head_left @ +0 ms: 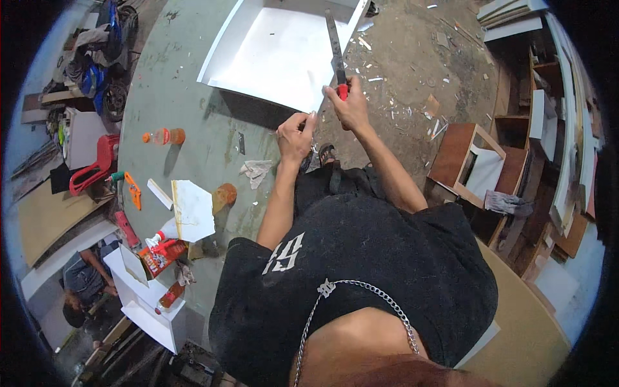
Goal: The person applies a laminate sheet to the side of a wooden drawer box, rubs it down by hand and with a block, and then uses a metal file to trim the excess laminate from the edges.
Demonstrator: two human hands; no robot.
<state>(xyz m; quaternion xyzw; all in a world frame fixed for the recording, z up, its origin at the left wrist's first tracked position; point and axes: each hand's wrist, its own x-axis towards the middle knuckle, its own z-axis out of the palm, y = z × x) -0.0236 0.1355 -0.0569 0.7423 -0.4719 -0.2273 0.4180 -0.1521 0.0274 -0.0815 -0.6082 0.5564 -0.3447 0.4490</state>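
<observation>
A shallow white open box (264, 55), like a drawer, lies on the green table at the top of the view. My right hand (350, 106) is closed round the red handle of a flat metal file (336, 51). The dark blade points away from me, along the box's right side. My left hand (296, 137) is closed at the near right corner of the box, with thumb and fingers pinching its edge. Part of that grip is hidden by the hand itself.
On the green table (193, 122) are an orange-capped bottle (169, 137), an orange hacksaw-like tool (133, 191), a white panel piece (193, 213) and a rag (256, 171). Wooden cabinet frames (467, 164) stand right, offcuts litter the floor. Another person (87, 277) crouches at lower left.
</observation>
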